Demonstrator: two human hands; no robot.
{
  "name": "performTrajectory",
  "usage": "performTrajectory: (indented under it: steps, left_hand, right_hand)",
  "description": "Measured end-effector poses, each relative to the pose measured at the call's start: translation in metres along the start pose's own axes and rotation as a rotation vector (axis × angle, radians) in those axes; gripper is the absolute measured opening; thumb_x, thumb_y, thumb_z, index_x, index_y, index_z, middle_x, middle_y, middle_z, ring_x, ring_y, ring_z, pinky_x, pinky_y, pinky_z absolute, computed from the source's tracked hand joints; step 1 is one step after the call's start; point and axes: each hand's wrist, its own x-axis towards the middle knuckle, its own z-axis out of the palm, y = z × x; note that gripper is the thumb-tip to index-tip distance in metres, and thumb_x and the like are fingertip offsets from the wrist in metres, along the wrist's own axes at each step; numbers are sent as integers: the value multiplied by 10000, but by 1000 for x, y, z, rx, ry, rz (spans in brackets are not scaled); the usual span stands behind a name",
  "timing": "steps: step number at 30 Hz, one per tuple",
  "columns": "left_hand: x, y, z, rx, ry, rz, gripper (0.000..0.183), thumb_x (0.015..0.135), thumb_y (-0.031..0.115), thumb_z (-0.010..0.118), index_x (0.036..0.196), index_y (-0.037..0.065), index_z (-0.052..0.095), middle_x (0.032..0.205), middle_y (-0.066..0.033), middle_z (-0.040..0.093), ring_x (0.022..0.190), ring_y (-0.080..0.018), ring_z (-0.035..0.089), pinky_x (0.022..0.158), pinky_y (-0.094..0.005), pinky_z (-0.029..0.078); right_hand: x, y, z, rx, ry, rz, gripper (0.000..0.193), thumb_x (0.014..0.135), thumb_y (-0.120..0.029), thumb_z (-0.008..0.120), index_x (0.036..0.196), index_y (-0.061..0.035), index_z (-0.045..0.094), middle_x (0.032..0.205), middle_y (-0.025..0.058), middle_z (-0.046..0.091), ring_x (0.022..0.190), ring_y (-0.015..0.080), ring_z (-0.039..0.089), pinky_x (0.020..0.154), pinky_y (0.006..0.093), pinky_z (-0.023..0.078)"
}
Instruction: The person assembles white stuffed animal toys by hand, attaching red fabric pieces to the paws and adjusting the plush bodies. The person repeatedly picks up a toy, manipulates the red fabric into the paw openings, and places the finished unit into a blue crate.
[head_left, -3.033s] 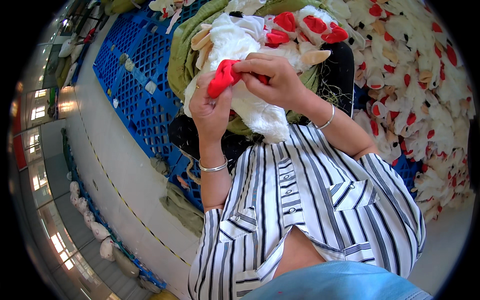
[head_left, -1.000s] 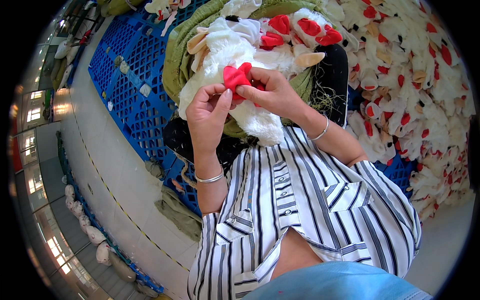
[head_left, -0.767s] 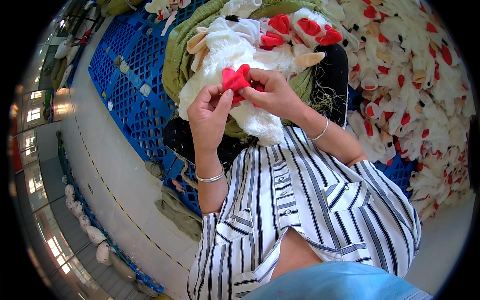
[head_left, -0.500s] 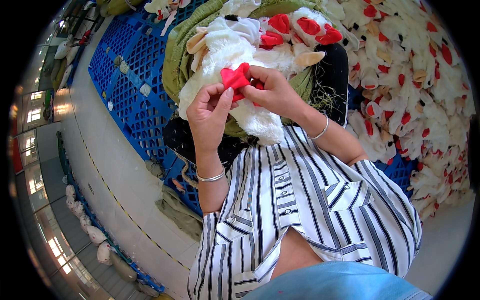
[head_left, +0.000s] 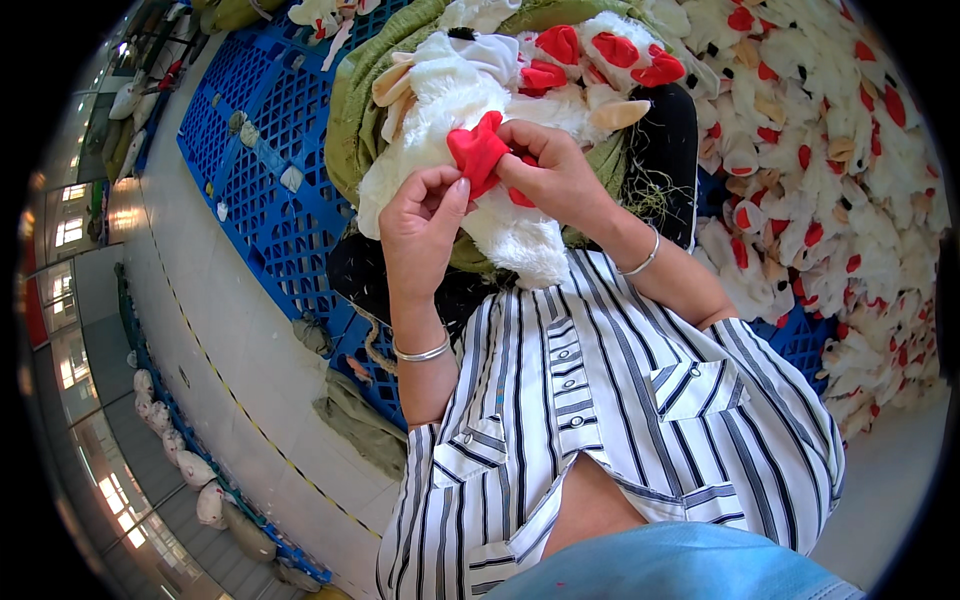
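A small red fabric piece (head_left: pixel 478 152) is held up in front of me, over a white plush toy skin (head_left: pixel 445 105) on my lap. My right hand (head_left: pixel 562 178) pinches the red piece at its right side, with more red cloth showing under the fingers. My left hand (head_left: pixel 425 222) is closed, thumb against forefinger at the lower left edge of the same piece. The plush has a beige ear-like part at the left. Beyond it lie more white plush parts with red patches (head_left: pixel 612 48) and a beige flap (head_left: pixel 618 116).
Olive-green cloth (head_left: pixel 350 120) lies under the plush. Blue plastic pallets (head_left: pixel 290 180) stand at the left, with scraps on them. A large heap of white plush pieces with red parts (head_left: pixel 800 150) fills the right side. Stuffed white bundles (head_left: pixel 195 468) line the far left.
The red piece has been turned and spread, and shows a larger face now. My right hand has shifted slightly right and down; the left has barely moved.
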Motion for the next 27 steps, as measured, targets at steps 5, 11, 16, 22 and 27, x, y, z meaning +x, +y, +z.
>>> performTrajectory:
  steps: [5,11,16,22,27]
  left_hand:
    - [0,0,0,12,22,36,96,937,24,628,1023,-14,606,916,-59,660,676,-79,618,626,-200,509]
    - [-1,8,1,-95,91,25,91,972,84,600,1024,10,589,790,-38,667,625,-84,626,564,-187,484]
    - [0,5,2,-84,102,60,122,966,82,612,1060,6,592,819,-55,684,690,-89,658,602,-190,495]
    - [0,1,5,-86,99,33,128,919,62,679,1019,-8,642,854,-36,678,715,-73,639,644,-198,510]
    - [1,1,10,-23,107,82,101,931,78,672,968,-13,652,839,-16,661,694,-57,607,653,-197,506]
  right_hand:
    - [3,7,0,45,2,-9,191,865,-90,592,1005,27,649,754,-34,573,667,29,470,577,216,413]
    - [1,0,-2,72,-62,55,161,909,-106,629,1012,16,646,794,-42,589,699,19,481,610,205,431]
    - [1,1,0,64,-62,67,151,915,-113,645,1000,12,644,814,-38,605,709,17,493,622,200,440]
    - [3,-3,2,160,-61,95,165,918,-105,634,1027,18,649,860,-8,652,735,27,547,643,203,469]
    - [5,4,0,316,-55,152,172,931,-96,605,1050,20,650,904,10,667,746,34,571,657,198,485]
